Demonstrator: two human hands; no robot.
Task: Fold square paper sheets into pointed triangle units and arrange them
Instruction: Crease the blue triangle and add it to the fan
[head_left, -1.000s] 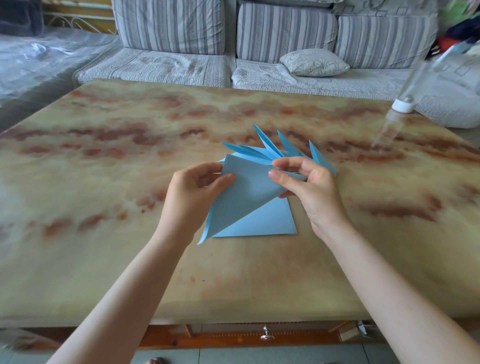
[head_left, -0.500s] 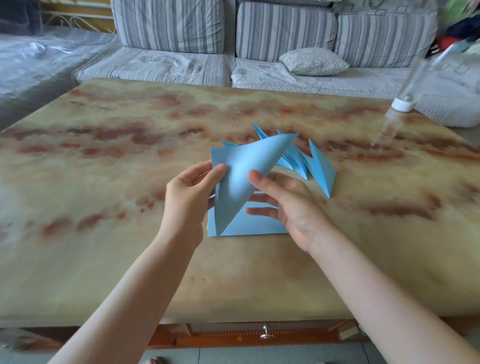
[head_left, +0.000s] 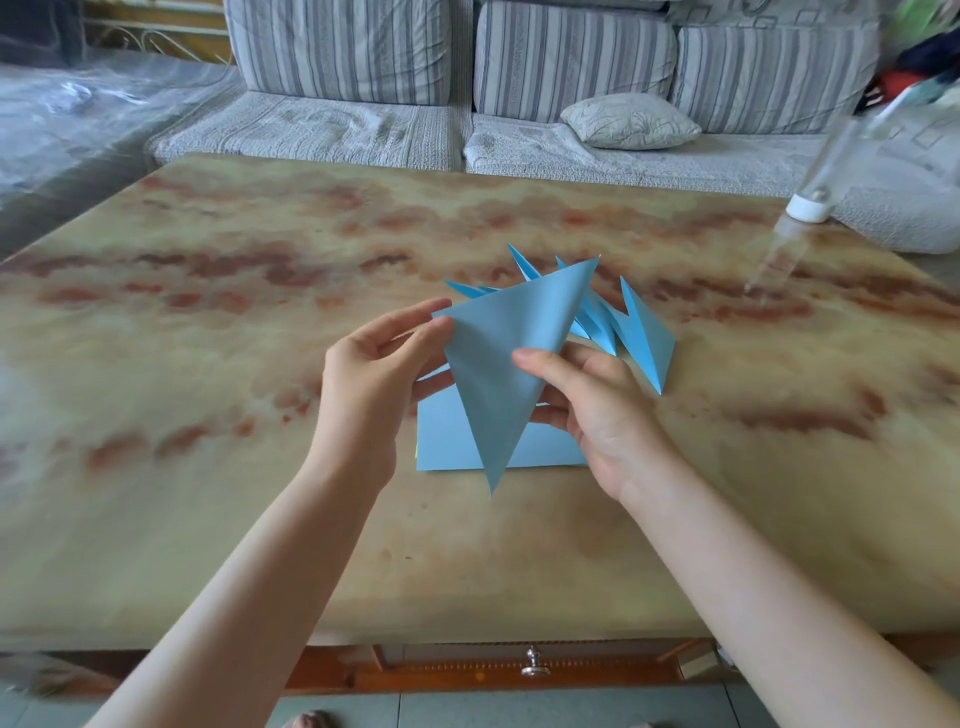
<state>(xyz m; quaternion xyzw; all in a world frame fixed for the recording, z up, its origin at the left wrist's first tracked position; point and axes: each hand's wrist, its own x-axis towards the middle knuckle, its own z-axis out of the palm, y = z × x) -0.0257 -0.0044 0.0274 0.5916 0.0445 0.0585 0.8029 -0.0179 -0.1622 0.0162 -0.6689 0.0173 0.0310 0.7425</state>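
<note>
I hold a blue paper sheet folded into a triangle in the air above the table, its long point aimed down toward me. My left hand pinches its upper left corner between thumb and fingers. My right hand grips its right edge, thumb on the front face and fingers behind. Under it lies a flat stack of blue square sheets. Behind my hands several finished blue pointed units lie fanned together on the table.
The marbled tan and red table top stretches all around. A clear bottle with a white cap appears at the far right edge. A striped grey sofa with a small cushion stands behind the table. A drawer knob shows below the near edge.
The folded triangle was lifted from just above the stack and turned so its point aims down at me. My right hand shifted from the top edge to the right edge.
</note>
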